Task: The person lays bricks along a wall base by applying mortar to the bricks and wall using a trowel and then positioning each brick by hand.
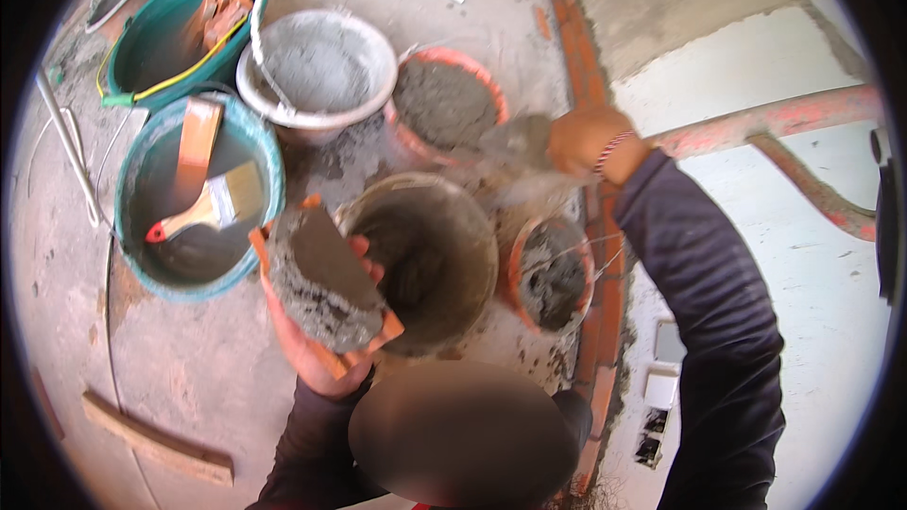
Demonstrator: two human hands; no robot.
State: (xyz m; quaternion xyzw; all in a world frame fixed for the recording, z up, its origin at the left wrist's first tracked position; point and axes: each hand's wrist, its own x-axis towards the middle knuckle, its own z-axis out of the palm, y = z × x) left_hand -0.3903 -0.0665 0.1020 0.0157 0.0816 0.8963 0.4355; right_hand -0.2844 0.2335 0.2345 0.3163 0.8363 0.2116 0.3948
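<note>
My left hand (299, 342) grips a flat orange brick tile (391, 326) from beneath, fingers round its edges. Wet grey mortar (326, 274) lies thick over the tile's upper face, smoothed on one side and rough on the other. Out to the right, my right hand (588, 144) is closed round a trowel; its grey blade (522, 138) is smeared by motion and its handle is hidden in the fist. The blade is beside an orange-rimmed bucket of mortar (449, 104). Below the tile and to its right stands a deep bucket (482, 227) with some mortar inside.
A teal tub (269, 156) holds murky water, a brush (213, 203) and a tile piece (199, 137). Behind are a white basin (383, 99) and a green bucket (118, 66). A small bucket (518, 274) stands by the brick row (609, 312). A red pole (756, 118) crosses the right side.
</note>
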